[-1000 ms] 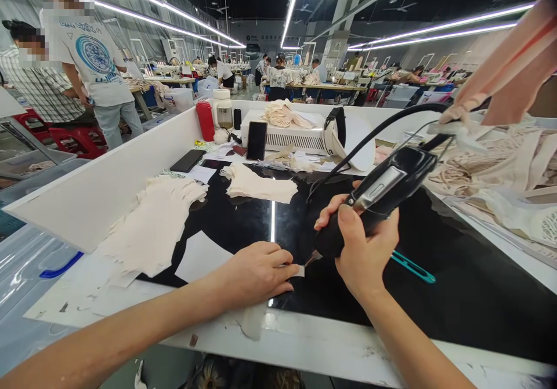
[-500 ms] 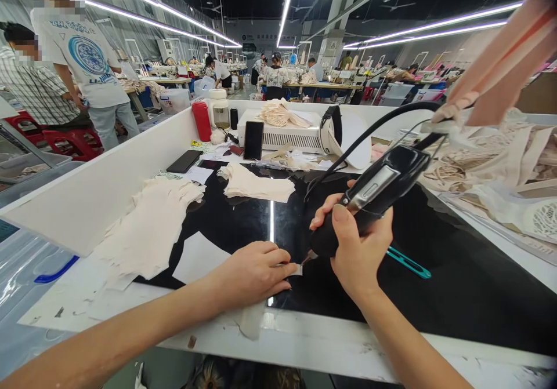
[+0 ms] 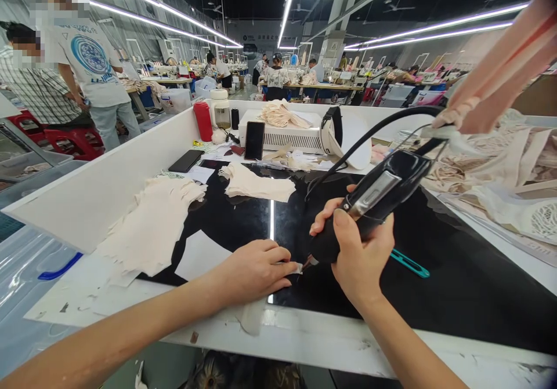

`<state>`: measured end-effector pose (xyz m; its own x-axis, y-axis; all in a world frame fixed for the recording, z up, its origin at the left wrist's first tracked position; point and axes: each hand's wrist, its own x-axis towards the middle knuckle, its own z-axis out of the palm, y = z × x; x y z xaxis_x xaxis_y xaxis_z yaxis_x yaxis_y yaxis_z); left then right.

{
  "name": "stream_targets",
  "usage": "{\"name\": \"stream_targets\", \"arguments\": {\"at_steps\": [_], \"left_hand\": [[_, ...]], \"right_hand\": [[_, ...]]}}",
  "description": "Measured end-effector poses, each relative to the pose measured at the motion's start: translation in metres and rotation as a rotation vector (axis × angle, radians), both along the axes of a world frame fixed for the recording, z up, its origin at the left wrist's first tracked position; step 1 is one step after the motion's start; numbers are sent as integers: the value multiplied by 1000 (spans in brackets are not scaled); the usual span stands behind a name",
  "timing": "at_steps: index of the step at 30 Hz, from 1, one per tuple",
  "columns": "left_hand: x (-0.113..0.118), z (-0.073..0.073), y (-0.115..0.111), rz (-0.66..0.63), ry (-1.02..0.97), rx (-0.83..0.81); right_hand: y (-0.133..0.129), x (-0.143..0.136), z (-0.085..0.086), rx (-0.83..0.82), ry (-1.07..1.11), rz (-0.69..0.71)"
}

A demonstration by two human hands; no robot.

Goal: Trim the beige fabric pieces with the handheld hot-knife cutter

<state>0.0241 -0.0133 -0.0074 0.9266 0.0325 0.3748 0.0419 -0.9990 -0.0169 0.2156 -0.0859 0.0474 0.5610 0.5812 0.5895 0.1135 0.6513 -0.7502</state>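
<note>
My right hand is wrapped round a black corded electric tool, held slantwise with its narrow metal tip down, like a hot knife. That tip sits right by the edge of a small pale fabric piece. With fingers together, my left hand presses this piece against the black board and covers most of it. A pale strip hangs below my left wrist over the table's front edge. Beside the left forearm lies a white sheet. A teal slim-handled tool rests right of my right hand.
Stacked cream fabric pieces lie at left, and a smaller stack at the back of the board. Phones, a red bottle and a white box stand behind. Fabric strips heap at right. Co-workers are beyond the partition.
The view has shifted slightly. Both hands keep their hold, with the tool's tip still at the fabric edge; the fabric end looks slightly more tilted or lifted.
</note>
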Motion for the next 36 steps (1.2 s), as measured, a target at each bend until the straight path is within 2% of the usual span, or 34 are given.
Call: {"name": "stream_targets", "arguments": {"at_steps": [10,15,21,29,36], "left_hand": [[-22,13,-8,-26,-44,41],[-27,11,-9,10,-31,18],[-32,7,-7,-9,-96,-14],[-30,7,-10,10,-110,1],[-31,6,-9,3,-109,-13]], "right_hand": [[-5,2,0,13,13,12],[-8,3,-1,1,5,3],[-8,6,-1,4,14,-11],[-2,4,7,24,49,-44],[2,3,2,1,15,-57]]}}
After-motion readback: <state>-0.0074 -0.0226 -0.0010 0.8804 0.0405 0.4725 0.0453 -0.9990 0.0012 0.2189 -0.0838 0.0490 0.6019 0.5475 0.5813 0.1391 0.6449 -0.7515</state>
